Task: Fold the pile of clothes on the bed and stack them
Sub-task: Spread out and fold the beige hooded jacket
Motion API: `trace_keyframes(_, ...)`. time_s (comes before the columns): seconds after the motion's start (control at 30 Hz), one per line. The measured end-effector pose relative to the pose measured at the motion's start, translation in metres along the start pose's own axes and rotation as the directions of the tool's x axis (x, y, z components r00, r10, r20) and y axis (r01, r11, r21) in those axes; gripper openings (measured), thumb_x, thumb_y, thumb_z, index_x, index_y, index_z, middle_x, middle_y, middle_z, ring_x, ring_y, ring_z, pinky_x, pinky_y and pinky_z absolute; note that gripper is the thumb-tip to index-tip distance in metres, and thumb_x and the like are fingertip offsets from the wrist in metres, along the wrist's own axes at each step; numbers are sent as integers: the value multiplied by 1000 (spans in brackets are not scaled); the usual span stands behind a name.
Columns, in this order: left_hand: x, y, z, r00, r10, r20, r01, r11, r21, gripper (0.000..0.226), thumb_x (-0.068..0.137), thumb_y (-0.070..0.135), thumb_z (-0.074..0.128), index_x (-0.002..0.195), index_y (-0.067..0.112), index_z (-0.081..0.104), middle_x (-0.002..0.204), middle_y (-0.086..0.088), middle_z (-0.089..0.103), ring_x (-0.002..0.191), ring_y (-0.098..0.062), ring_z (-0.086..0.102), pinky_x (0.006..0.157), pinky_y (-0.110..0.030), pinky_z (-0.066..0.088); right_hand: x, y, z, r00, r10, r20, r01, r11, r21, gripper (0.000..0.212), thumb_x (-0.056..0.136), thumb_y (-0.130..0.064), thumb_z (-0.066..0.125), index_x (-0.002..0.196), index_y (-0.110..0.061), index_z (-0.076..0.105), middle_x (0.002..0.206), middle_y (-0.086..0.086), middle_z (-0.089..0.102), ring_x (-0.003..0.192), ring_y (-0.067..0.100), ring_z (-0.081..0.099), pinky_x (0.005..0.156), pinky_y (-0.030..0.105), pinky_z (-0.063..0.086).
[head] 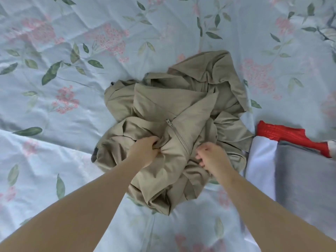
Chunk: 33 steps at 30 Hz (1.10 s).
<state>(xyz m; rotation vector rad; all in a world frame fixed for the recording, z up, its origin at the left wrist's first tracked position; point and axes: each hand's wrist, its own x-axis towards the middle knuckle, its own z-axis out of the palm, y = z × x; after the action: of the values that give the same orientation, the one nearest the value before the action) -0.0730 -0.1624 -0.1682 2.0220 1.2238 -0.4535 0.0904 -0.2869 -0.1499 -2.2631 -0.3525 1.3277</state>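
Both forearms are stretched out over the bed (72, 110). The crumpled beige zip jacket (163, 99) lies mid-bed, and a bunch of it is gripped by the left hand (143, 151). The right hand (211, 157) is curled beside the zipper (179, 137); it is blurred, so any grip cannot be told. 3 folded clothes (305, 175) are cut off at the right edge.

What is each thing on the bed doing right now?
beige jacket: crumpled heap, not folded.
left hand: grips the jacket's fabric.
right hand: fingers curled on the jacket, grip blurred.
grey cloth: folded flat on the white cloth.
white cloth: folded, under the grey.
red cloth: flat at the stack's far edge.
bedsheet: wrinkled.
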Motion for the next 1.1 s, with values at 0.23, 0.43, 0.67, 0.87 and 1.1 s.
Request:
trace_keyframes(0.23, -66, -6, 5, 773, -40, 633, -87, 982, 168, 29, 86, 21, 60, 115, 19, 64, 90, 2, 63, 82, -15, 56, 69, -23, 41, -10, -2, 5, 993, -119, 5, 109, 927, 359, 64, 80, -16, 71, 135, -20, 39, 115, -8, 55, 110, 15, 55, 96, 33, 46)
trace_keyframes(0.43, -68, 1, -32, 778, -531, -336, 261, 759, -596, 25, 86, 23, 56, 108, 14, 59, 103, -5, 62, 100, -28, 55, 80, -34, 45, -53, 3, 28, 746, -470, 472, 606, 773, -187, 42, 86, -8, 47, 120, -27, 63, 117, -5, 61, 111, 7, 56, 91, 14, 40)
trace_keyframes(0.67, -36, 9, -5, 984, -157, -83, 159, 987, 19, 92, 78, 36, 72, 148, 37, 13, 155, -2, 2, 138, -33, 25, 109, -45, 32, -50, 2, 6, 859, -278, 430, 349, 932, -95, 27, 86, -15, 58, 109, -25, 68, 98, -12, 67, 99, 6, 61, 91, 27, 46)
trace_keyframes(0.87, -35, 1, 4, 983, -138, 125, 152, 983, -108, 36, 81, 35, 71, 110, 19, 57, 105, 2, 62, 103, -22, 58, 84, -30, 45, -26, 18, -5, 944, -321, 82, 331, 928, -174, 46, 88, -31, 58, 132, -28, 47, 131, -3, 47, 121, 15, 45, 100, 33, 39)
trace_keyframes(1.1, -45, -29, -59, 919, -299, 258, 266, 951, 155, 49, 87, 66, 41, 85, 20, 56, 81, 0, 60, 78, -18, 57, 67, -28, 40, -33, -10, 37, 932, -363, -22, 327, 862, -387, 54, 86, -52, 56, 133, -27, 47, 134, -1, 47, 121, 23, 40, 104, 36, 33)
